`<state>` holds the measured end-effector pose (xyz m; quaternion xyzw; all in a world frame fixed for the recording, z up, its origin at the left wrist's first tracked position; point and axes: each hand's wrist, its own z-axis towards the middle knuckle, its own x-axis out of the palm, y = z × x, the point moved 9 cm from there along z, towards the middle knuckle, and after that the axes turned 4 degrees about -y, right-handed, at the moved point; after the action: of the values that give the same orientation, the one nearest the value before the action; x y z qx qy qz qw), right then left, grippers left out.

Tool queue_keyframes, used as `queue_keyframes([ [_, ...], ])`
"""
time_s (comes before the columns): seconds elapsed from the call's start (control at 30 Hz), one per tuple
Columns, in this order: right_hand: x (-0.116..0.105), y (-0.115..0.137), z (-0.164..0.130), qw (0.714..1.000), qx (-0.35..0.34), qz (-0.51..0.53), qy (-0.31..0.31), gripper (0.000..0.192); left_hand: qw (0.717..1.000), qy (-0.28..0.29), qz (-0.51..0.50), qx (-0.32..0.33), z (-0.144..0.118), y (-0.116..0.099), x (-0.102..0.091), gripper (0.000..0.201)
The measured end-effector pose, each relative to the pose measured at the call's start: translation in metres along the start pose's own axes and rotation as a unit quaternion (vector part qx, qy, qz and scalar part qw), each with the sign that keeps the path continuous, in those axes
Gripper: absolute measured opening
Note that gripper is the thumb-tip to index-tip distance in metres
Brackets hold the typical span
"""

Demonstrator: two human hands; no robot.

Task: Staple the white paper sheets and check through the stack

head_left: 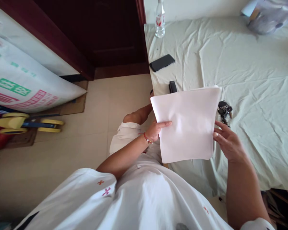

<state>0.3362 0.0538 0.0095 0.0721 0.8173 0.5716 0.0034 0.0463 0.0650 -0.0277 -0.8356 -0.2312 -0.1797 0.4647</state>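
Observation:
A stack of white paper (187,124) is held up in front of me, over the near edge of the table. My left hand (156,130) grips its left side, thumb on top and fingers hidden beneath. At the right edge, my right hand (227,140) has its thumb and fingers apart around the paper's side, some fingertips behind it; whether it presses on the sheets is hard to see. Just beyond the stack lies a small black stapler-like object (172,87), partly covered by the paper. A bunch of keys (224,110) rests right of the stack.
A pale green cloth (254,80) covers the table. On it are a black phone (162,63), a clear bottle (160,22) and a plastic bag (268,19). To the left, a large white sack (33,80) and a yellow-wheeled toy (26,123) stand on the floor.

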Motion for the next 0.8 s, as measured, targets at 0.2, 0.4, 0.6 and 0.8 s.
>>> queue_keyframes([
  [0.2, 0.028, -0.011, 0.003, 0.994, 0.100, -0.044, 0.001, 0.041, 0.997, 0.023, -0.007, -0.071, -0.004, 0.023, 0.010, 0.057],
  [0.4, 0.027, -0.014, -0.001, 0.989, 0.119, -0.088, 0.024, 0.037, 0.994, 0.048, -0.038, -0.094, -0.002, 0.034, 0.012, 0.052],
  [0.6, 0.015, -0.010, 0.001, 0.987, 0.094, -0.124, 0.028, 0.037, 0.994, 0.053, -0.043, -0.088, 0.001, 0.045, 0.013, 0.052],
  [0.8, 0.023, 0.009, 0.006, 0.988, 0.019, -0.151, 0.037, 0.032, 0.999, 0.054, 0.002, -0.004, -0.004, 0.012, 0.017, 0.053],
])
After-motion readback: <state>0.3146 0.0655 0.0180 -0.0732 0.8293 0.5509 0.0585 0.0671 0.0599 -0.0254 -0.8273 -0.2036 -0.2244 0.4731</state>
